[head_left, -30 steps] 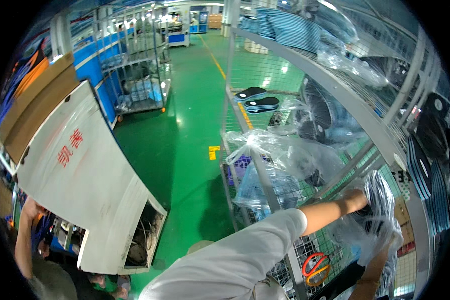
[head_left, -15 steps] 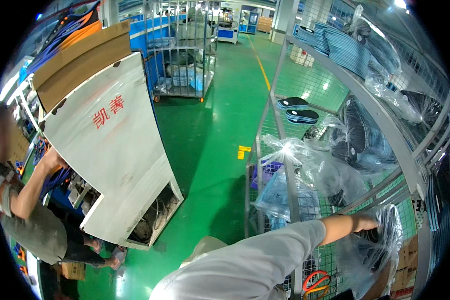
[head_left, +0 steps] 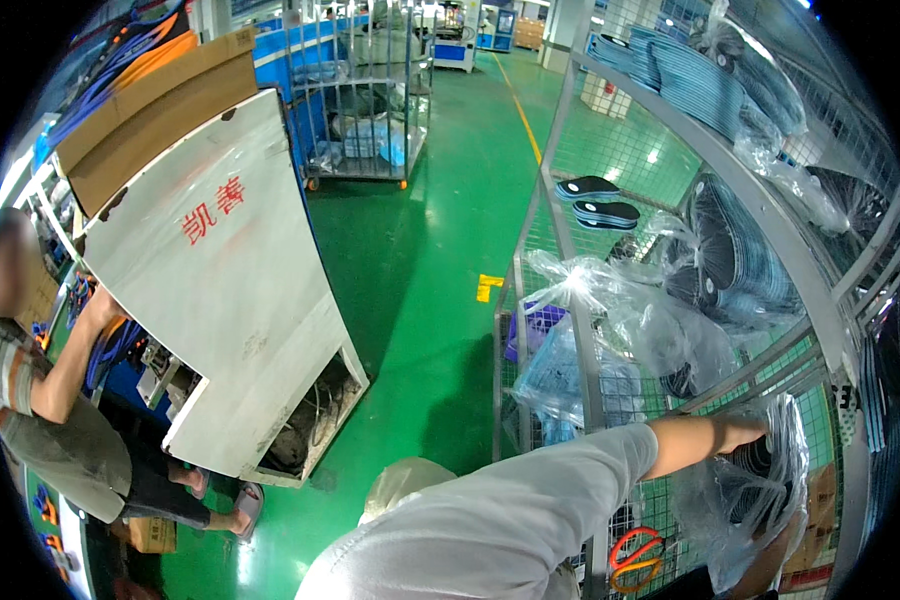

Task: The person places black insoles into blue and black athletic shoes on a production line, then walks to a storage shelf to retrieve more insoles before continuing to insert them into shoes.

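At the lower right, my left hand (head_left: 744,436) reaches to the upper part of a clear plastic bag (head_left: 705,510). Its fingers are curled at a stack of black insoles (head_left: 755,458) with striped edges inside the bag; the fingertips are partly hidden. Skin of my right arm shows behind the plastic at the bag's lower right. My right hand there is covered by the bag, so its fingers cannot be made out. Scissors with red and orange handles (head_left: 635,560) lie on the wire shelf just left of the bag.
The wire-mesh rack (head_left: 582,350) holds bagged insoles (head_left: 735,255), loose insoles (head_left: 606,214) and stacked blue insoles (head_left: 685,90). A white machine cabinet (head_left: 220,290) stands at left, with a co-worker (head_left: 55,440) beside it. A wheeled cage cart (head_left: 360,110) stands farther back.
My left hand has shifted slightly right and up at the bag, and the plastic has moved with it. The view has tilted a little. The co-worker's arm stays at the machine.
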